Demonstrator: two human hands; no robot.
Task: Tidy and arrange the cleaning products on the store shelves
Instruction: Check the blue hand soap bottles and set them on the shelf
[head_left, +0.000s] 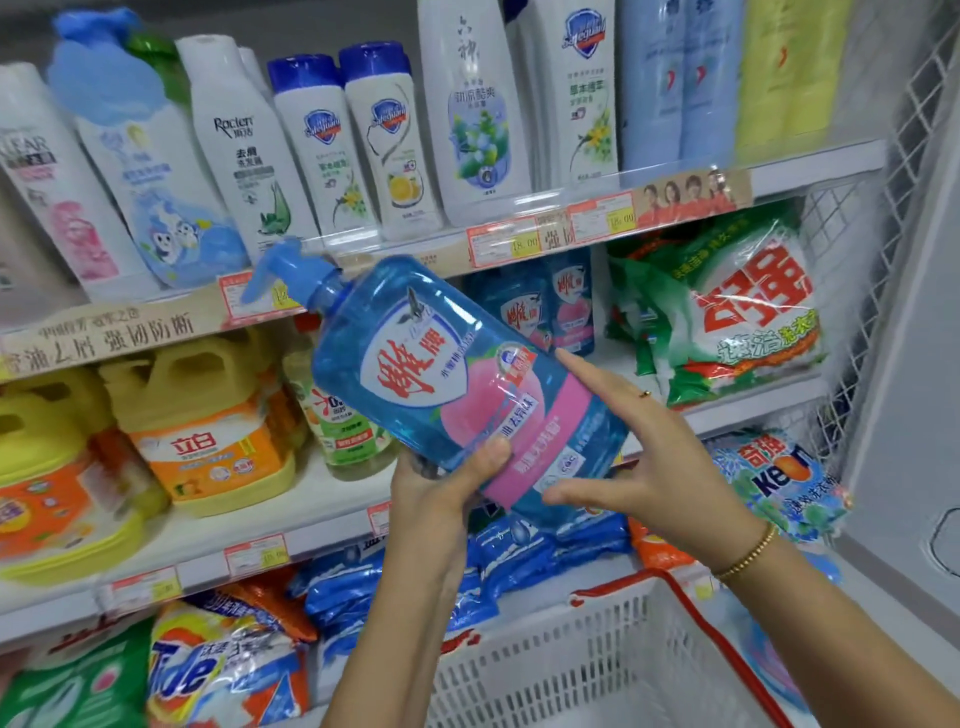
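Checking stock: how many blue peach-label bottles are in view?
3. The held bottle tilts in the left hand; the left shelf bottle and right shelf bottle stand side by side on the middle shelf behind it. Others may be hidden.

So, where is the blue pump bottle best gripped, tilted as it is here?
Probably the wide lower body, from underneath. The bottle leans with its pump up-left, so the heavy base hangs low. The left hand has its grip there, thumb on the front, and the right hand steadies the base with straight fingers. The thin neck looks a weaker hold.
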